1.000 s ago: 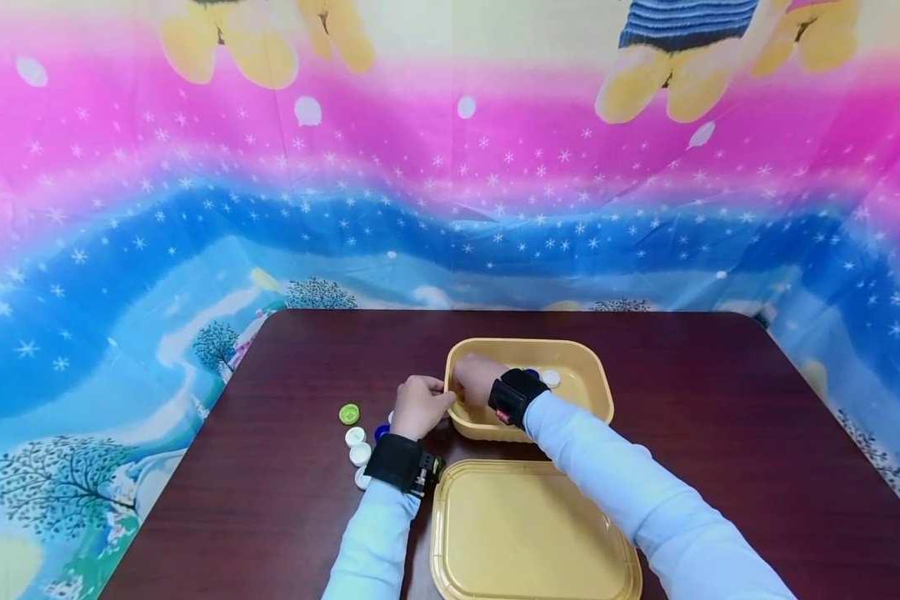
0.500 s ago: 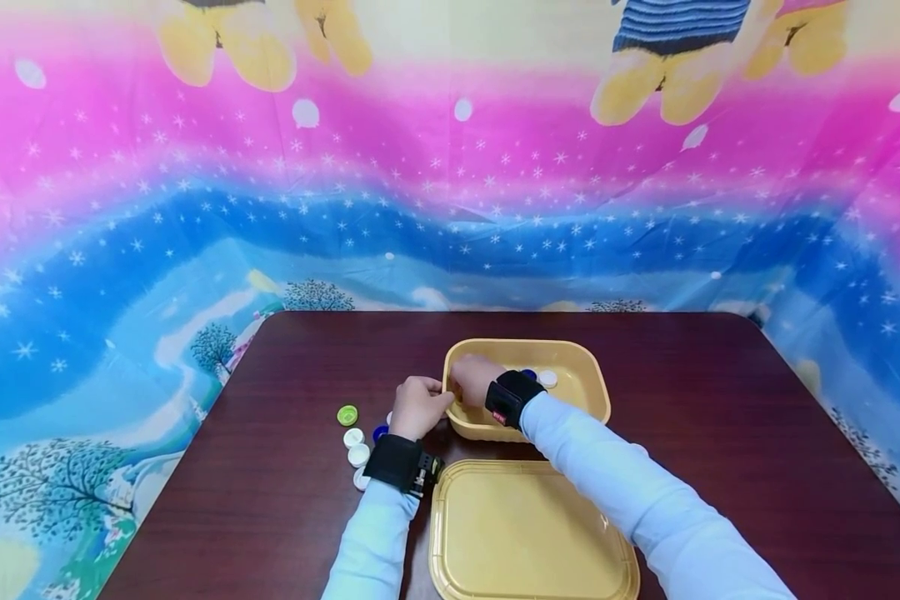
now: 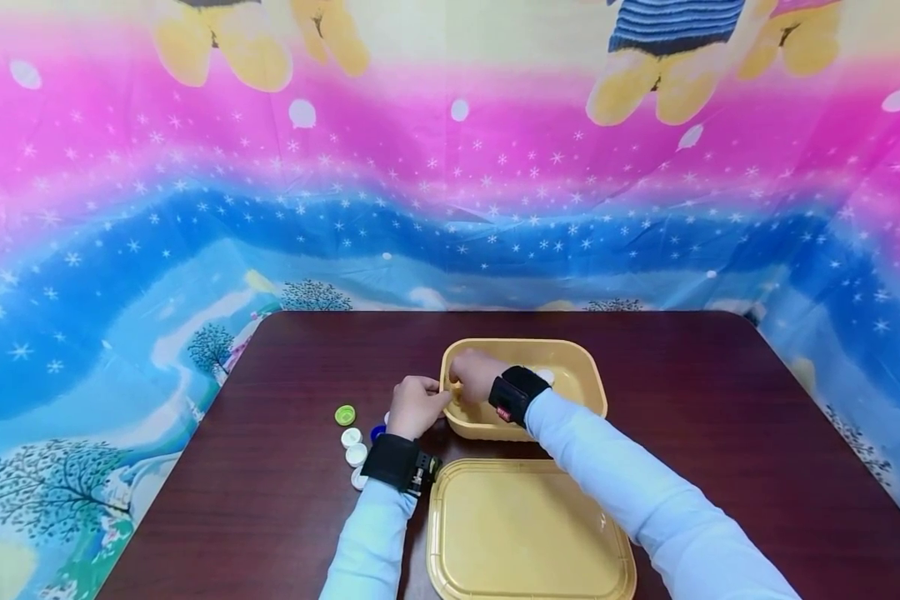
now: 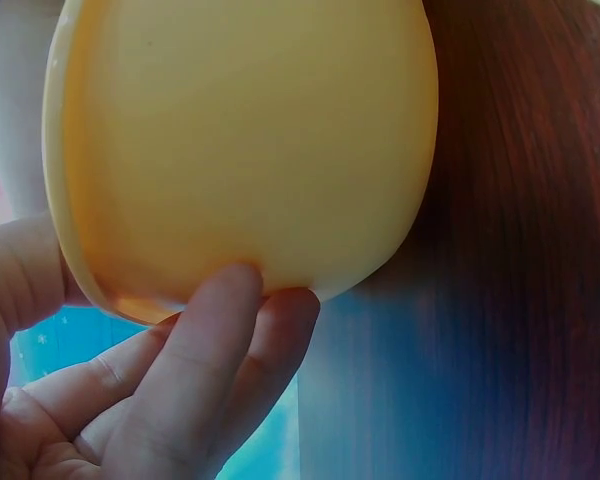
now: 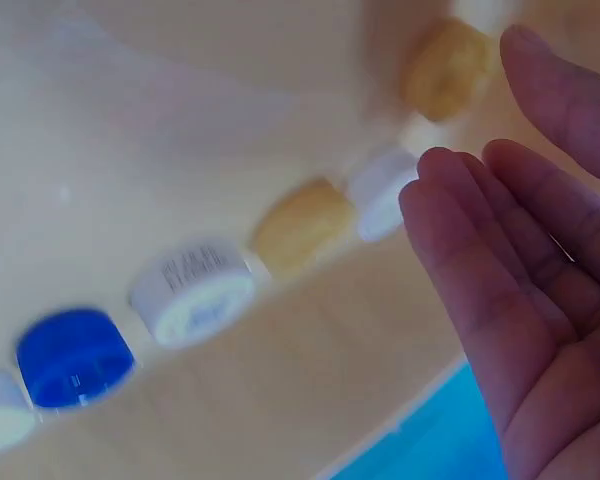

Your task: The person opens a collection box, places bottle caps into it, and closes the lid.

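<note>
- The right wristband [image 3: 521, 396] has shifted slightly over the yellow box [image 3: 487, 432], and a blue bottle cap [image 5: 75, 357] inside, visible half a second ago in the head view, is now covered there.
- The right hand [image 3: 474, 375] is inside the box at its left end. Its fingers are extended and the thumb stands apart, with nothing held between them.
- A yellow bottle cap [image 5: 448, 70] sits just beyond the thumb tip; whether it touches is unclear.
- A row runs along the box wall: a partly cropped white cap [image 5: 2, 412], the blue one, a printed white cap [image 5: 193, 290], a second yellow cap [image 5: 305, 225] and another white cap [image 5: 380, 192] beside the fingertips.
- The left hand [image 3: 414, 407] stays put, its fingers gripping the box's left rim.
- Left of the box, the green cap [image 3: 345, 415] and other loose caps [image 3: 356, 455] have stayed on the surface [image 3: 270, 533]; the yellow lid [image 3: 532, 525] lies nearer.
- The work seems little advanced by this small shift, with the row unfilled beside the lone yellow cap.
</note>
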